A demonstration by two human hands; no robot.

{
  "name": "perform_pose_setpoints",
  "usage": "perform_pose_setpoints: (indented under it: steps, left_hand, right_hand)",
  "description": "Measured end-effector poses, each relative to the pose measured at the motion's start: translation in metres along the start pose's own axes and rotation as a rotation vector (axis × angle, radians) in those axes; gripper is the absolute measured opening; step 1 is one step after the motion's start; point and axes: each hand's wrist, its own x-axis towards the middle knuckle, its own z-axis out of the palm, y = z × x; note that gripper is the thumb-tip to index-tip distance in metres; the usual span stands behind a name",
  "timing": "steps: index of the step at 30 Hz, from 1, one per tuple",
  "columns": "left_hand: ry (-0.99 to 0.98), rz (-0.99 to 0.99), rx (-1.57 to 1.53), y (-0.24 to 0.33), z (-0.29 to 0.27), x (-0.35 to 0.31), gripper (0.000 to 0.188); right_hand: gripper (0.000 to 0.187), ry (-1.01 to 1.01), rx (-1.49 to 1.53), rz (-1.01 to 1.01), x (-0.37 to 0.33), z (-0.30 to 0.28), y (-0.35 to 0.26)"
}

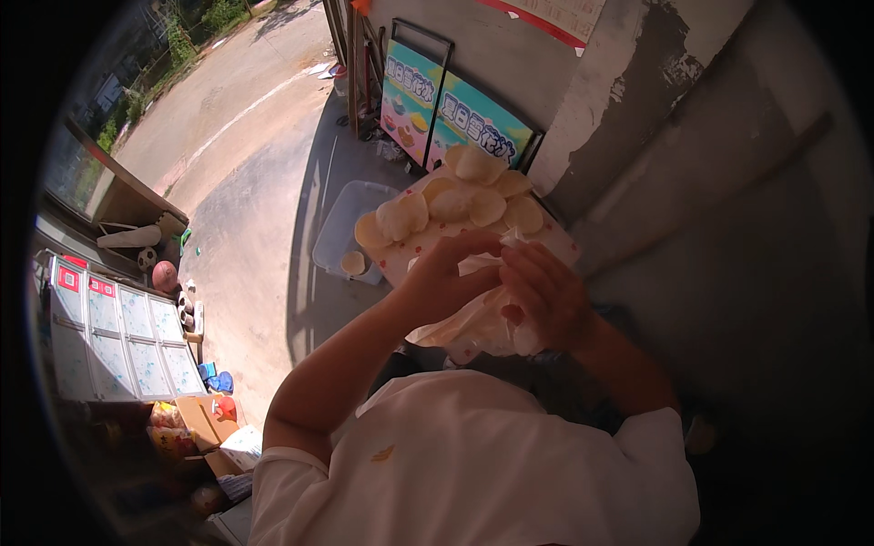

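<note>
Head view: the right hand (551, 296) bends its fingers onto the white bunched top of a pale thin sheet (478, 325), apparently grasping it. The left hand (448, 280) curves in to meet those fingertips, its thumb and forefinger arched with a gap between; whether it pinches the sheet too, one cannot tell. The sheet, perhaps a bag, hangs below both hands over the near side of the red-spotted table (563, 244).

Should the grip loosen, the slick-looking film would probably slide free; pulling too hard might tear it. A forward swing of either hand could knock the round yellowish shells (488, 207) heaped just beyond. Those at the left lie close to the edge, beside a clear plastic bin (339, 218), and a nudge could tip them over it.

Poster boards (410, 100) close off the far edge, and the wall (592, 136) limits the right. The person's body crowds the near side, so the roomiest way lies left, over the floor (250, 273).
</note>
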Motion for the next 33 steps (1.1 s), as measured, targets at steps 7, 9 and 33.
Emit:
perform_pose_setpoints:
  steps: [7,9,33]
  left_hand:
    - [0.004,-0.297,-0.268,-0.008,-0.006,0.009,0.023]
    - [0.084,-0.355,-0.363,-0.028,-0.009,0.008,0.023]
    - [0.551,0.009,0.618,-0.039,-0.072,-0.015,0.016]
  right_hand:
    - [0.054,0.005,0.165,0.122,0.006,0.018,0.01]
    - [0.059,-0.057,0.19,0.26,0.0,0.031,0.013]
    - [0.049,-0.206,-0.179,0.461,-0.04,0.004,-0.016]
